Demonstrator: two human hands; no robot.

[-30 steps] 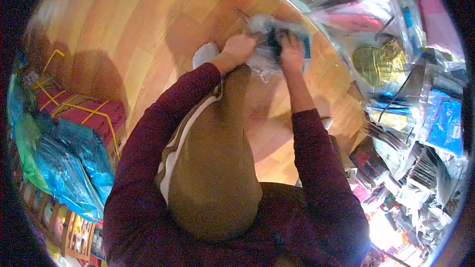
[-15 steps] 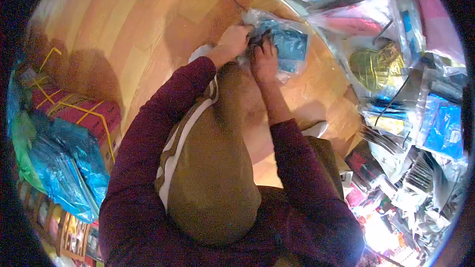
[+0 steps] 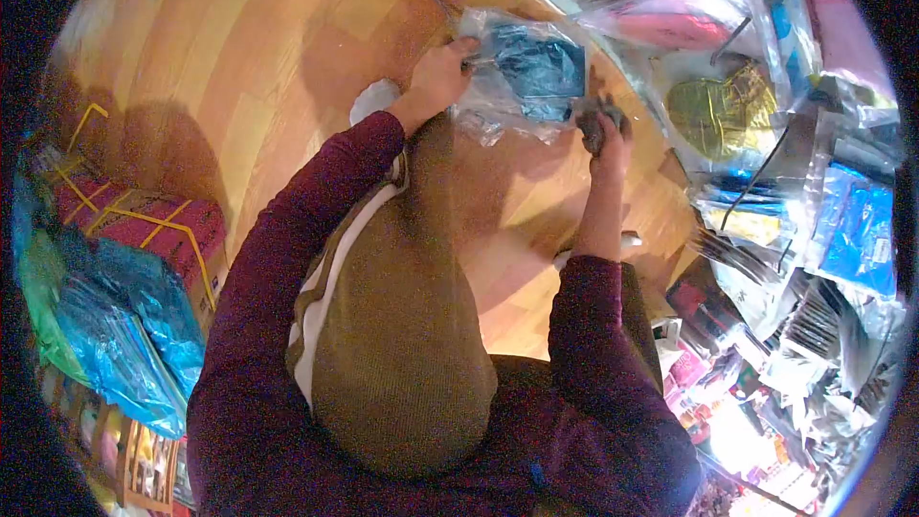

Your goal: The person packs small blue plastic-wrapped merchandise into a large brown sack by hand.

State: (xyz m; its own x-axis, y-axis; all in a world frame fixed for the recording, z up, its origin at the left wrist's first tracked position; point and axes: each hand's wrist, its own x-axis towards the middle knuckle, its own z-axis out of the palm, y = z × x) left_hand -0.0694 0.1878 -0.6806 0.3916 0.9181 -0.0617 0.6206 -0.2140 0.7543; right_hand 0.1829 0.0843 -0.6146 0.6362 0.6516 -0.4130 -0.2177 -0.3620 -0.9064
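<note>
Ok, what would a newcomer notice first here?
Probably the blue-filled clear bag on the wooden floor, with the left hand at its left edge and the right hand gripping a dark crumpled item by its lower right. Next, the glossy packets heaped along the right and the red box at left.

We had a wrinkled clear plastic bag (image 3: 486, 123) lying on the wooden floor (image 3: 507, 182), a blue rectangular item (image 3: 538, 62) showing inside, and a crumpled dark-grey wad (image 3: 591, 134) in our right hand (image 3: 613, 142).
</note>
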